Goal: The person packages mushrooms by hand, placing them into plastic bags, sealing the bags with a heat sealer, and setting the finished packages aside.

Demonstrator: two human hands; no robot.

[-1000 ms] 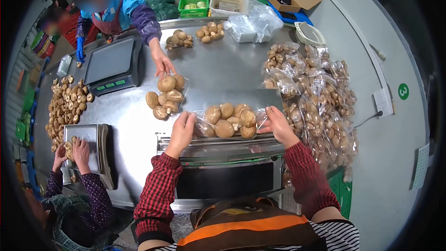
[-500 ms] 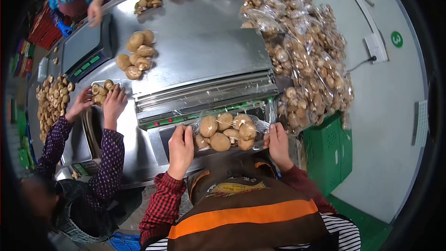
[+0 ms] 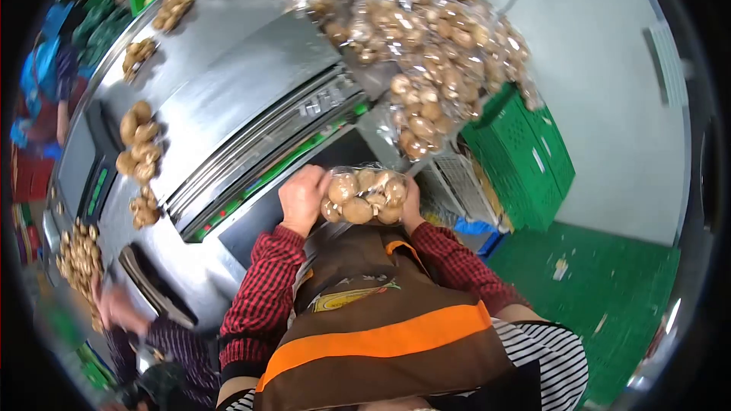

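A film-wrapped pack of brown mushrooms [image 3: 358,208] is held level in front of my apron, close to the wrapping machine's near edge. My left hand [image 3: 302,196] is closed on its left end, fingers curled against the film. At the opposite end my right hand [image 3: 411,204] grips the pack, its fingers partly hidden behind the film. Clear plastic covers the mushroom caps and shines in places. Just beyond the pack lies the dark plate [image 3: 335,156] of the film-wrapping machine [image 3: 266,133].
Wrapped mushroom packs [image 3: 434,38] are heaped at the right. Green crates [image 3: 521,156] stand below them. Unwrapped mushroom groups [image 3: 139,141] lie on the steel table, left of the machine. A scale [image 3: 95,160] and loose mushrooms [image 3: 78,255] are farther left, near a co-worker's blurred hand [image 3: 122,308].
My view has turned to the right. My hands have come closer together on the pack, near my apron. The co-worker's hands have left a mushroom group, one now being by the loose pile.
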